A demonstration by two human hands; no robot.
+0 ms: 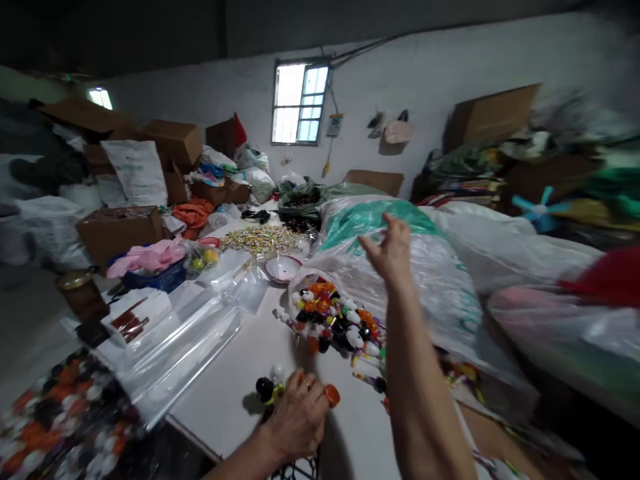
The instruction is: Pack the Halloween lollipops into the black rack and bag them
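My left hand (pixel 300 417) is closed low over the white table (pixel 220 393). Its fingers wrap round a few small ball-headed toys (pixel 265 389). Black, white and orange heads poke out on either side of the grip, while the rest is hidden by the hand. Higher up and to the right, my right hand (pixel 393 250) is raised in front of a big white and green sack (pixel 440 267). Its fingers are spread, with nothing in them. A pile of similar toys (pixel 345 323), orange, black and white, spills from the sack's mouth onto the table.
Clear plastic bags (pixel 200 353) lie at the table's left. Beyond them are a red-rimmed bowl (pixel 283 269) and a spread of small colourful pieces (pixel 260 239). More ball-headed toys (pixel 55 420) fill the lower left. Cardboard boxes (pixel 120 230) stand at left, and a blue fan (pixel 540 208) at right.
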